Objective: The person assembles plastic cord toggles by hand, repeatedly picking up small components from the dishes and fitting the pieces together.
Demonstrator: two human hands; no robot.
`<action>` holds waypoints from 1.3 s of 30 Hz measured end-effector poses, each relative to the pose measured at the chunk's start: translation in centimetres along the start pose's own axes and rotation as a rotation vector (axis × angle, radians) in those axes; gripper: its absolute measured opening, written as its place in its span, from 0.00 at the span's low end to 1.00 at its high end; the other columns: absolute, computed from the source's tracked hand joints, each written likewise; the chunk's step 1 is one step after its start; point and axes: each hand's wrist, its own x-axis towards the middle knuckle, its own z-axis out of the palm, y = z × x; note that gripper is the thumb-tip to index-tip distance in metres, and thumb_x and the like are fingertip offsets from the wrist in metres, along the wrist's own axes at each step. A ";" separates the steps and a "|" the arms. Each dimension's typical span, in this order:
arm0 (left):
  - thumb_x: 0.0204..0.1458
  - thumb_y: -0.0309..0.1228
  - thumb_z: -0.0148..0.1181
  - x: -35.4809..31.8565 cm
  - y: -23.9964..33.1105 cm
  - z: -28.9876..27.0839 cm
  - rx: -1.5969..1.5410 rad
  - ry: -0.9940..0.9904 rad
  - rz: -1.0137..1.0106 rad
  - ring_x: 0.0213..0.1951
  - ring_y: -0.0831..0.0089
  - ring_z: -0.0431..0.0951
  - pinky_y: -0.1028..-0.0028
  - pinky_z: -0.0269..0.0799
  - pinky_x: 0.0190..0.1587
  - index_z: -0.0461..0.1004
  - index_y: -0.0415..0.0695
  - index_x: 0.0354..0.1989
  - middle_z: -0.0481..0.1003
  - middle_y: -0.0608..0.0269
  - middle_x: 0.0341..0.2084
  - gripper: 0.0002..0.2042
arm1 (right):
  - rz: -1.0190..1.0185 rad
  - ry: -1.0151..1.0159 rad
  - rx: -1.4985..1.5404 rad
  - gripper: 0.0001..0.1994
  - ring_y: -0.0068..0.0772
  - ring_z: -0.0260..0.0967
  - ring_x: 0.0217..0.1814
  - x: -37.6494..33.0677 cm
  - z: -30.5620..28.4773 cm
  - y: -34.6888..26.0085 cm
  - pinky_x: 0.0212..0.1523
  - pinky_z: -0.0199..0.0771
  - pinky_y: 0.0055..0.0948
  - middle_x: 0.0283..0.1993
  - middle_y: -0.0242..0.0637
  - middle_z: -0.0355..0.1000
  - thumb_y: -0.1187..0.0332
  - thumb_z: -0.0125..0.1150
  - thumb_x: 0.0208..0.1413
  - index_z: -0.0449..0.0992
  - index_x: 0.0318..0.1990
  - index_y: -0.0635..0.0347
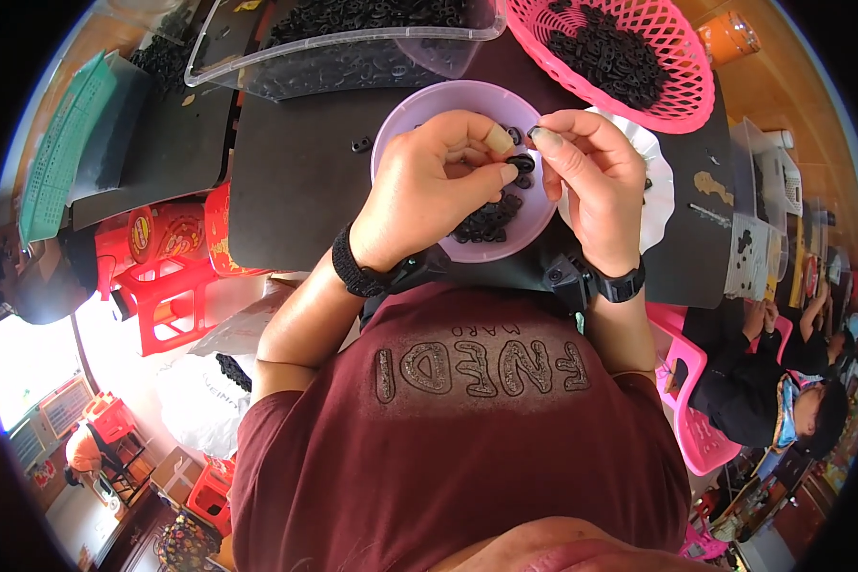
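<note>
Black ring (521,163) pinched by left hand (436,186); right hand (591,176) pinch contents hidden.

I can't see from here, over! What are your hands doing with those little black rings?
Left hand pinching one black ring over the purple bowl. Right hand fingertips closed at the ring's edge. More rings in the pink basket. Nothing blocking.

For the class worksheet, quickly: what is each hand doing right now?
Left hand: pinched shut on a small black ring above the purple bowl.
Right hand: fingertips pinched on a tiny black piece.
</note>
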 end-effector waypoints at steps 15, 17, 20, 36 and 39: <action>0.51 0.18 0.64 -0.1 -0.2 -0.5 0.081 -0.011 0.022 0.31 0.81 0.78 0.82 0.75 0.35 0.73 0.35 0.37 0.77 0.65 0.30 0.07 | 0.074 -0.082 -0.111 0.05 0.08 0.63 0.26 0.0 0.2 -0.5 0.25 0.59 0.11 0.29 0.23 0.72 0.75 0.65 0.56 0.79 0.39 0.64; 0.51 0.18 0.63 -0.1 -0.2 -0.6 0.069 -0.009 0.029 0.31 0.81 0.78 0.82 0.75 0.35 0.73 0.35 0.37 0.77 0.65 0.30 0.07 | 0.070 -0.092 -0.132 0.05 0.09 0.64 0.28 0.0 0.4 -0.7 0.27 0.61 0.11 0.29 0.24 0.73 0.76 0.65 0.56 0.78 0.39 0.64; 0.51 0.18 0.63 -0.2 -0.2 -0.7 0.067 0.008 0.014 0.31 0.81 0.78 0.82 0.75 0.35 0.73 0.35 0.37 0.77 0.65 0.30 0.07 | 0.066 -0.106 -0.162 0.05 0.09 0.65 0.30 0.0 0.5 -0.7 0.29 0.63 0.11 0.30 0.25 0.74 0.76 0.64 0.56 0.78 0.39 0.65; 0.50 0.17 0.63 -0.3 -0.2 -0.8 0.165 0.023 0.046 0.30 0.82 0.78 0.83 0.74 0.34 0.73 0.35 0.35 0.77 0.67 0.28 0.06 | 0.093 -0.131 -0.363 0.06 0.11 0.68 0.32 0.2 0.2 -0.9 0.32 0.67 0.13 0.31 0.27 0.77 0.73 0.65 0.57 0.80 0.39 0.65; 0.50 0.17 0.63 -0.4 -0.3 -0.8 0.241 0.038 0.071 0.30 0.82 0.78 0.83 0.74 0.34 0.73 0.35 0.34 0.77 0.68 0.27 0.06 | 0.091 -0.129 -0.376 0.06 0.12 0.69 0.32 0.1 0.5 -1.0 0.33 0.68 0.14 0.31 0.27 0.77 0.73 0.65 0.56 0.80 0.39 0.65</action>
